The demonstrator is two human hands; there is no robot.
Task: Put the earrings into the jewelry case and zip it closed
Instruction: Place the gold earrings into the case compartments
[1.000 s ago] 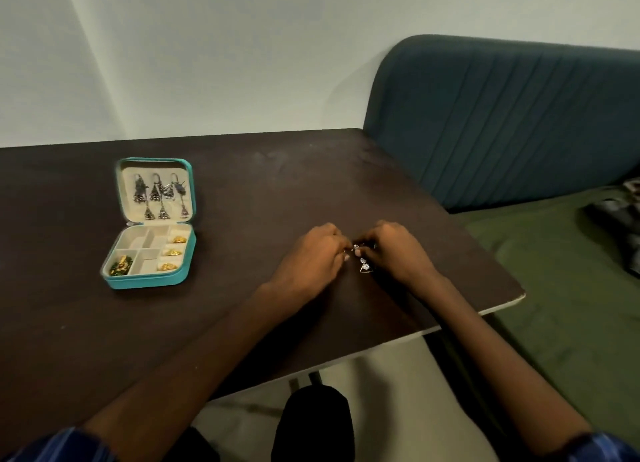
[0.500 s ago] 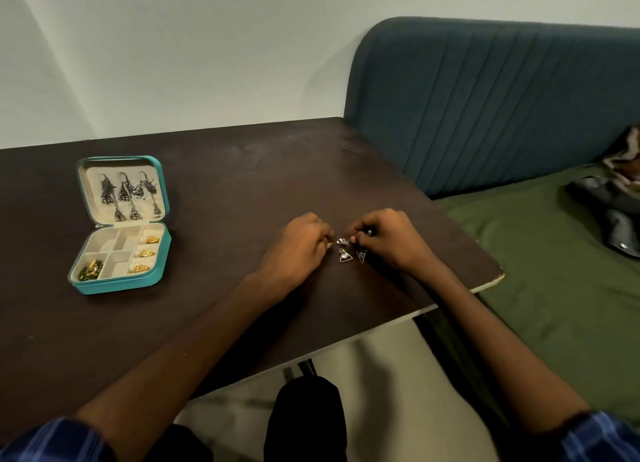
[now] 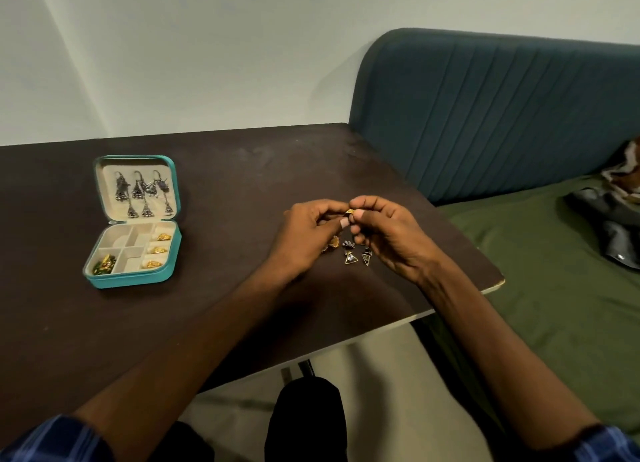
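Observation:
A teal jewelry case (image 3: 133, 277) lies open on the dark table (image 3: 225, 170) at the left. Silver dangling earrings (image 3: 143, 193) hang in its lid, and gold pieces (image 3: 157, 250) sit in its tray compartments. My left hand (image 3: 304, 240) and my right hand (image 3: 391, 236) meet above the table near its right edge, both pinching one small gold earring (image 3: 349, 212) between fingertips. Below them on the table lie two triangular earrings (image 3: 351, 258), a small dark piece (image 3: 348, 243) and a gold fan-shaped earring (image 3: 334, 242), partly hidden by my left hand.
A blue padded headboard (image 3: 491, 115) stands right behind the table's right side. A green bedsheet (image 3: 554, 271) with dark clothing (image 3: 609, 226) on it lies to the right. The table's front right corner (image 3: 498, 283) is close to my right wrist.
Both hands have lifted off the table and now hold a small gold earring between them. The triangular earrings stay on the table, now uncovered.

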